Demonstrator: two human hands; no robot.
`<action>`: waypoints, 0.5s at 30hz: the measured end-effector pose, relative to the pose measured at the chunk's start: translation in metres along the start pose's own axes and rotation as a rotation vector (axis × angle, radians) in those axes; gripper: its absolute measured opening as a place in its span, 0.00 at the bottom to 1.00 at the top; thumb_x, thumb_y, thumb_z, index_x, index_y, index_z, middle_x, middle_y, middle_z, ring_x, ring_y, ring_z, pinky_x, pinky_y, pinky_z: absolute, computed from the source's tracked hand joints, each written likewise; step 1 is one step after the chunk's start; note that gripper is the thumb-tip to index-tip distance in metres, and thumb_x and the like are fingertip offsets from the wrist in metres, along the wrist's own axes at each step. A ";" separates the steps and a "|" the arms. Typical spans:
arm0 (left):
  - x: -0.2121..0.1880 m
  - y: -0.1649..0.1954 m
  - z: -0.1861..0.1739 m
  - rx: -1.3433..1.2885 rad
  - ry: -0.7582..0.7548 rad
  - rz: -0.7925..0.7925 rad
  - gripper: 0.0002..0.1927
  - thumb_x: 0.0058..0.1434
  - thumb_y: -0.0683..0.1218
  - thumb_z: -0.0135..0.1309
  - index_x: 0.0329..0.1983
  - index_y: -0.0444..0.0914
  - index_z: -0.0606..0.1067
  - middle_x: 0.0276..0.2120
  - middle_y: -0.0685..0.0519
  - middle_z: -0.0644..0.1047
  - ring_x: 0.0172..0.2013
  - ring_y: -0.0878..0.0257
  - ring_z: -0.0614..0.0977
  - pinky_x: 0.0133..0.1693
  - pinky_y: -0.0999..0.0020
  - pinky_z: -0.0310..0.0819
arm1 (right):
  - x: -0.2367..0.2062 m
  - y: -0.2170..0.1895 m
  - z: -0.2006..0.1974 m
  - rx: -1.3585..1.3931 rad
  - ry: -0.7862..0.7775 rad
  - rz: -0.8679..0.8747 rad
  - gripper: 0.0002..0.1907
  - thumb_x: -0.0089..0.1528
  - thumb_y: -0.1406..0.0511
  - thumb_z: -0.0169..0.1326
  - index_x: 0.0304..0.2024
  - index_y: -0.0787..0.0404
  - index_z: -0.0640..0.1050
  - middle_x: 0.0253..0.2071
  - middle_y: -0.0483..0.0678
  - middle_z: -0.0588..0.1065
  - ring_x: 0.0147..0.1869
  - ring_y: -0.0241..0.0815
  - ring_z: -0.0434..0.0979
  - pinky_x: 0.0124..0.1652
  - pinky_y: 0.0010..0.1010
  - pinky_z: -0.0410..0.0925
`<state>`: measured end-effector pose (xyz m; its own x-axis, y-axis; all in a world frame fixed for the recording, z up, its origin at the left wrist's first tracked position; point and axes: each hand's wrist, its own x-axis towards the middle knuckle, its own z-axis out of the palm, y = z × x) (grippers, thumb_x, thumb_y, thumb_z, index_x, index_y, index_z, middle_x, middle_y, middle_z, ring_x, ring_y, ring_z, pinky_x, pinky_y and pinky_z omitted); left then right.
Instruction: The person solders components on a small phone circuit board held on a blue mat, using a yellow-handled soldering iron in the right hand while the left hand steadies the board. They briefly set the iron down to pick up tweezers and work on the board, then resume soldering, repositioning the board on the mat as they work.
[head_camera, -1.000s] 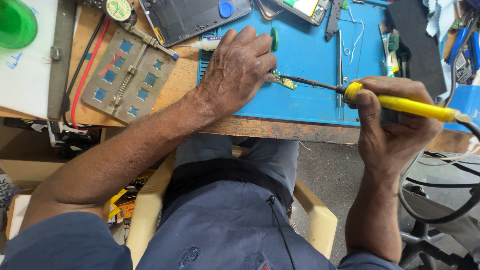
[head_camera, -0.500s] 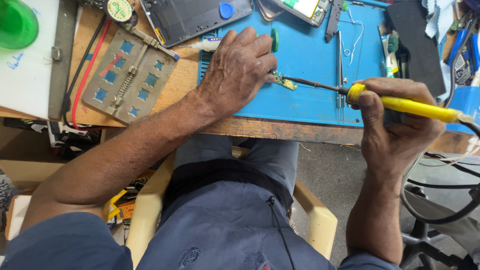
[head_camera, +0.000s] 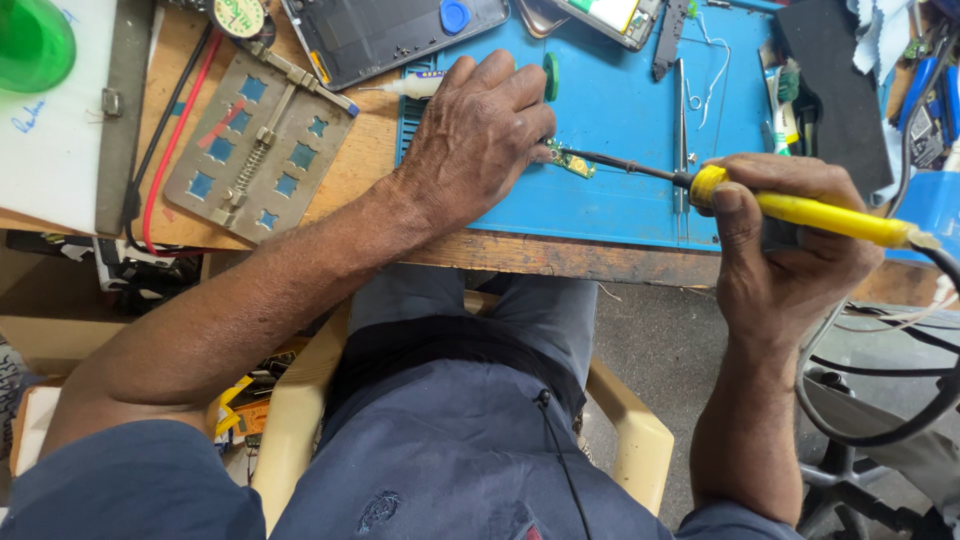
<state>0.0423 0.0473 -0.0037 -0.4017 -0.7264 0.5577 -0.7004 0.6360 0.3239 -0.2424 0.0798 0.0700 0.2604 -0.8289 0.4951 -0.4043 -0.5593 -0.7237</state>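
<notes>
Fingers: left hand (head_camera: 478, 135) pins small circuit board (head_camera: 572, 162) | right hand (head_camera: 780, 250) grips soldering iron (head_camera: 800, 208) | near blue mat (head_camera: 620, 110) edge

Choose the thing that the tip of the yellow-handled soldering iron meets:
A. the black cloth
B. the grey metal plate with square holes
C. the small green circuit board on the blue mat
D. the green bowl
C: the right hand holds the soldering iron, whose tip reaches the small circuit board pinned by the left hand on the blue mat.
</notes>
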 end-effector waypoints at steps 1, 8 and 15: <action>0.000 0.000 0.000 -0.005 0.004 0.001 0.11 0.59 0.50 0.69 0.35 0.39 0.81 0.37 0.54 0.70 0.42 0.59 0.70 0.47 0.58 0.65 | 0.000 0.000 0.000 0.002 0.001 -0.002 0.10 0.76 0.65 0.62 0.52 0.65 0.77 0.46 0.53 0.79 0.50 0.37 0.83 0.48 0.23 0.78; 0.000 0.002 -0.002 0.008 0.016 0.006 0.11 0.59 0.49 0.69 0.35 0.39 0.81 0.37 0.54 0.70 0.43 0.59 0.70 0.47 0.58 0.65 | -0.001 -0.005 0.001 -0.012 -0.005 0.011 0.10 0.77 0.66 0.62 0.50 0.67 0.77 0.47 0.54 0.79 0.50 0.38 0.83 0.49 0.24 0.78; 0.000 0.003 -0.003 0.008 0.022 0.006 0.10 0.59 0.48 0.69 0.35 0.39 0.81 0.37 0.54 0.70 0.43 0.59 0.70 0.47 0.58 0.65 | -0.002 -0.009 -0.001 0.007 0.026 0.063 0.10 0.73 0.65 0.62 0.50 0.65 0.77 0.47 0.52 0.79 0.47 0.36 0.82 0.46 0.23 0.76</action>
<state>0.0425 0.0501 -0.0004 -0.3926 -0.7165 0.5766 -0.7028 0.6381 0.3144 -0.2398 0.0862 0.0758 0.2120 -0.8617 0.4609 -0.4129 -0.5065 -0.7569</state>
